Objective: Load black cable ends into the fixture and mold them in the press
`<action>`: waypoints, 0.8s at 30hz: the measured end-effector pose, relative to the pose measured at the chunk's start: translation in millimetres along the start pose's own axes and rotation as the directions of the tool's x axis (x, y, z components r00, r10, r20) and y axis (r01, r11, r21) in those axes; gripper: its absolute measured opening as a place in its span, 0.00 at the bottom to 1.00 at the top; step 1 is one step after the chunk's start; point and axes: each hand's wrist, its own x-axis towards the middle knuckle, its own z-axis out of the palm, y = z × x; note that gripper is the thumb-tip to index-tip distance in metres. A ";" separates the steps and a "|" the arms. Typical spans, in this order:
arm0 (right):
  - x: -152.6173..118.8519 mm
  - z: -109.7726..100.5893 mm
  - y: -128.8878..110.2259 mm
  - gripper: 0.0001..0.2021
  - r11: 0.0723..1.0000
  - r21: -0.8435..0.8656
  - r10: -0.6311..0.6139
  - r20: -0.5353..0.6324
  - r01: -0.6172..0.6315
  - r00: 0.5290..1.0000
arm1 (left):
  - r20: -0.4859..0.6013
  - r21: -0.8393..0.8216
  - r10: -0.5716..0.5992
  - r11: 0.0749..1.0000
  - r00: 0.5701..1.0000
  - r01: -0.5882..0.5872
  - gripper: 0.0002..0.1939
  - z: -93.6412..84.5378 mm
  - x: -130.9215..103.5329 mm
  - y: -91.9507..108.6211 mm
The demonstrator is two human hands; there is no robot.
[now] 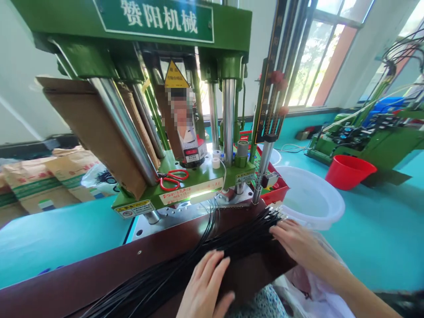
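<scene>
**A:** What do you have in the head view?

**B:** I see my left hand (206, 282) lying flat on a bundle of black cables (185, 269), fingers together and stretched out, palm down, gripping nothing. The bundle runs across the dark brown counter (82, 274) from the lower left up toward the right.

**A:** And the other hand?

**B:** My right hand (296, 242) rests open at the far end of the same bundle, fingertips (276, 229) touching the cables just short of their metal-tipped ends (276, 215). It is flat too, not clamped on anything. The cable ends fan out at the counter's right edge, near the base of the machine.

**A:** What machine?

**B:** A green press (185, 57) stands right behind the counter, with shiny steel columns (228, 119) and a sign in white characters across the top. A yellow warning triangle (176, 76) hangs in the middle. On its green table lie red-handled scissors (172, 178). A few single black wires (212, 216) rise from the bundle toward the press.

**A:** Anything around it?

**B:** A white plastic basin (314, 198) sits on the teal floor just beyond my right hand, and a red bucket (349, 171) farther back beside another green machine (364, 137). Paper sacks (39, 181) are stacked at the left. A clear plastic bag (308, 287) lies under my right forearm.
</scene>
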 end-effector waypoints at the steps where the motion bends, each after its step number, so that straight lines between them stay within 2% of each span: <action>1: 12.8 1.0 2.1 0.12 0.997 -0.074 -0.023 -0.078 0.018 0.997 | -0.032 0.118 0.069 0.991 0.997 -0.064 0.24 5.4 21.4 4.2; 3: 30.0 8.7 0.0 0.10 0.993 -0.113 -0.050 -0.237 0.023 0.970 | -0.056 0.330 0.118 0.939 0.991 -0.093 0.25 14.6 56.2 12.7; 5: 34.0 21.1 -10.0 0.11 0.999 -0.030 -0.033 -0.350 0.024 0.936 | -0.043 0.450 0.076 0.892 0.996 -0.049 0.20 20.4 78.1 19.2; 8: 21.3 39.4 -34.0 0.12 0.980 0.177 -0.026 -0.353 0.095 0.935 | 0.051 0.513 0.057 0.855 0.997 -0.075 0.11 21.6 92.1 22.3; 10: 9.0 46.8 -50.1 0.12 0.945 0.286 -0.072 -0.293 0.159 0.954 | 0.158 0.508 0.074 0.849 0.985 -0.146 0.10 18.2 96.4 21.3; 13: -4.9 49.1 -65.2 0.13 0.894 0.400 -0.110 -0.241 0.202 0.964 | 0.317 0.418 0.111 0.875 0.942 -0.244 0.11 10.6 103.7 18.3; 15: -10.2 47.5 -67.9 0.13 0.859 0.476 -0.090 -0.226 0.190 0.970 | 0.336 0.302 0.107 0.929 0.936 -0.215 0.09 4.6 109.3 16.5; 17: -13.4 46.5 -66.6 0.12 0.806 0.571 -0.056 -0.188 0.156 0.981 | 0.322 0.154 0.036 0.984 0.946 -0.090 0.05 -3.3 114.1 15.9; 19: -14.7 47.7 -63.9 0.11 0.724 0.681 -0.010 -0.147 0.108 0.989 | 0.331 -0.014 -0.020 1.000 0.943 0.026 0.03 -14.3 116.3 17.0; 21: -13.9 50.9 -62.4 0.10 0.599 0.797 0.052 -0.125 0.069 0.991 | 0.337 -0.161 0.015 0.986 0.941 0.042 0.03 -27.3 114.9 19.6; 22: -12.4 52.8 -62.4 0.09 0.510 0.859 0.091 -0.111 0.049 0.990 | 0.322 -0.213 0.055 0.977 0.945 0.016 0.04 -33.3 112.7 21.1; 24: -7.8 56.4 -64.5 0.07 0.272 0.962 0.177 -0.039 -0.010 0.983 | 0.230 -0.239 0.103 0.970 0.968 -0.047 0.06 -41.8 105.6 23.6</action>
